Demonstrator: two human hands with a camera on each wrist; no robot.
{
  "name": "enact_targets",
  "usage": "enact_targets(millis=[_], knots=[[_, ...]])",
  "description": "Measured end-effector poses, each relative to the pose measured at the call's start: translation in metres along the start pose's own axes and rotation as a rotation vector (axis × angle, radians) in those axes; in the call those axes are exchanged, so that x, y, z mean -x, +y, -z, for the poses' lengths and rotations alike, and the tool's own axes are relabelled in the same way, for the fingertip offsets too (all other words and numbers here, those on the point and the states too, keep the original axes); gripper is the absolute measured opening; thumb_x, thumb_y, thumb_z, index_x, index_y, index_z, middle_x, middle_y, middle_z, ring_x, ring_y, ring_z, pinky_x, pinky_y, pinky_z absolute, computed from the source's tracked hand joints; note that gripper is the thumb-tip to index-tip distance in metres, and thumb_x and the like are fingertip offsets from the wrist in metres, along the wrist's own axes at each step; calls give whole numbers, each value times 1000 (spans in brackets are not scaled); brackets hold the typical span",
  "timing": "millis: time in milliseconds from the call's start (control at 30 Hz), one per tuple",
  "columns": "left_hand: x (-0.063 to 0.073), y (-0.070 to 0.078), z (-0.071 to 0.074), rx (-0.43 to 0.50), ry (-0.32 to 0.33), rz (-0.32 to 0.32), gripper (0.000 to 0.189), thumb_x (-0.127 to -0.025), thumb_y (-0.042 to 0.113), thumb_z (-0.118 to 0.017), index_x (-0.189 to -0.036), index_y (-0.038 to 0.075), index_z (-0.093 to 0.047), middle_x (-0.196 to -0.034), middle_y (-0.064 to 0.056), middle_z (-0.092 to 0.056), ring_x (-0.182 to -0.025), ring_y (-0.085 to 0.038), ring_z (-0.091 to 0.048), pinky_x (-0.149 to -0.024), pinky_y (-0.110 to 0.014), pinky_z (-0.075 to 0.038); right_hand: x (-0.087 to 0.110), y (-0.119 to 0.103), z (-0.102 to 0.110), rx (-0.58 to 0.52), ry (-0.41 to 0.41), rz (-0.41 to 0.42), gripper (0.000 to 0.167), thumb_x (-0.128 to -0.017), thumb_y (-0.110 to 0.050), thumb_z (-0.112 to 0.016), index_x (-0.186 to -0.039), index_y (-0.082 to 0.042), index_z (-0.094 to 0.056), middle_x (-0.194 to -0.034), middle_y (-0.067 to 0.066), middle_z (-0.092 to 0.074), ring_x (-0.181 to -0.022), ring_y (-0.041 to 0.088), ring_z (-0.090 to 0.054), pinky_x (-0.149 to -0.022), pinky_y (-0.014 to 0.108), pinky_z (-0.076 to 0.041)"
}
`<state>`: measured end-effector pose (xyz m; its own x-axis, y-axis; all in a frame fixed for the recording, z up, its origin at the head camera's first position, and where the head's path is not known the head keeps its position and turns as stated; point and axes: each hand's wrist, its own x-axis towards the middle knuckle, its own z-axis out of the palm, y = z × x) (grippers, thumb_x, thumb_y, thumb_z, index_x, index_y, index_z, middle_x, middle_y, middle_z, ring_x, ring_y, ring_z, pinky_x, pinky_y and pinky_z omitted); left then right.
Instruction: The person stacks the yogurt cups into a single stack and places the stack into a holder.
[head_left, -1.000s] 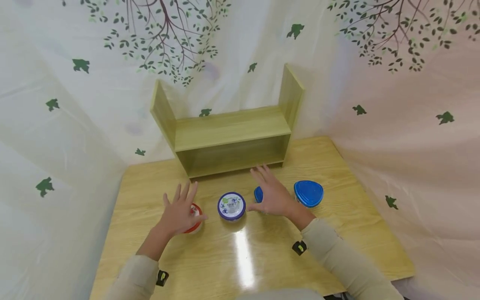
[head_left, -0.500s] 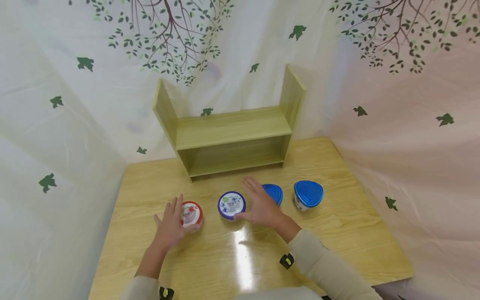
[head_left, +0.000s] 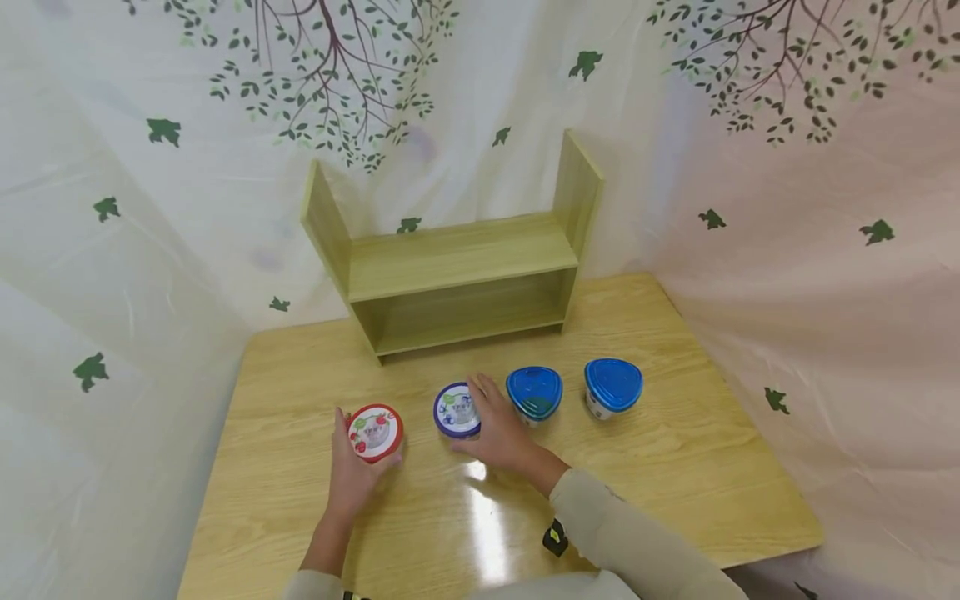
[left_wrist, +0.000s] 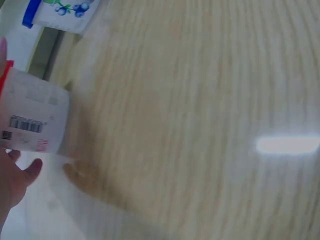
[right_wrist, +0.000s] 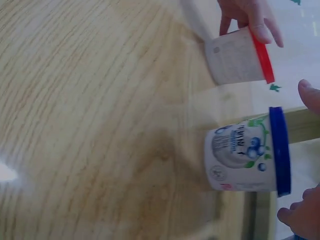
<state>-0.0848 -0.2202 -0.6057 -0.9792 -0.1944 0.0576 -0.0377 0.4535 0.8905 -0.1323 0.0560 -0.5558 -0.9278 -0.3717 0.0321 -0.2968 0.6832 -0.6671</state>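
In the head view my left hand (head_left: 354,475) is around a tub with a red-rimmed lid (head_left: 375,432), fingers along its left side and thumb at its near right edge. The left wrist view shows the red-lidded tub's white side with a barcode (left_wrist: 26,124). My right hand (head_left: 501,425) reaches over the right part of a tub with a dark blue lid (head_left: 452,411), thumb and fingers spread on either side of it. Blueberries are printed on its white wall (right_wrist: 242,155). A gap shows between this blueberry tub and my right fingers (right_wrist: 300,215) in the right wrist view.
Two tubs with bright blue rounded-triangular lids stand to the right, a nearer one (head_left: 535,390) and a farther one (head_left: 613,383). A wooden two-level shelf (head_left: 461,258) stands at the back of the table (head_left: 285,400). Printed cloth (head_left: 187,250) hangs behind and beside it.
My right hand has moved left from above the bright blue lid to the blueberry tub. My left hand has moved from over the red lid down around the red-lidded tub's near left side.
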Motion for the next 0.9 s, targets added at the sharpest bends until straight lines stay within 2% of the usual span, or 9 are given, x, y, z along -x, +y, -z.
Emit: enact_targets(millis=[133, 300, 433, 600, 900], knots=[[2, -7, -10, 123, 81, 41, 129, -67, 7, -95, -160, 0, -5, -155, -31, -27, -143, -42, -29, -118, -54, -22, -4, 7, -11, -48, 8, -61, 115, -75, -48, -88, -161, -11, -21, -165, 14, -21, -147, 41, -27, -112, 58, -34], [2, -9, -19, 221, 98, 89, 114, -69, 7, -93, -156, 2, -20, -148, -24, -40, -136, -34, -40, -114, -49, -29, -6, 15, -21, -159, 8, -142, 117, -73, -37, -91, -161, -13, -18, -161, 16, -28, -143, 38, -35, -112, 56, -35], [-2, -8, -23, 230, 71, 107, 111, -71, 12, -93, -156, 8, -22, -145, -17, -44, -133, -29, -43, -113, -48, -32, -6, 22, -27, -249, 19, -191, 115, -75, -31, -91, -162, -14, -18, -155, 19, -37, -137, 40, -42, -109, 57, -39], [-7, -7, -25, 220, 35, 116, 113, -72, 23, -94, -156, 10, -20, -147, -17, -42, -135, -31, -42, -113, -51, -33, -7, 31, -32, -341, 62, -186, 110, -74, -24, -92, -160, -14, -23, -150, 18, -43, -136, 38, -44, -109, 56, -40], [-9, -5, -28, 210, 33, 129, 113, -72, 22, -94, -156, 9, -21, -147, -19, -42, -135, -33, -42, -113, -52, -34, -10, 32, -33, -366, 90, -164, 105, -71, -25, -94, -156, -16, -34, -147, 10, -50, -135, 32, -47, -109, 52, -40]])
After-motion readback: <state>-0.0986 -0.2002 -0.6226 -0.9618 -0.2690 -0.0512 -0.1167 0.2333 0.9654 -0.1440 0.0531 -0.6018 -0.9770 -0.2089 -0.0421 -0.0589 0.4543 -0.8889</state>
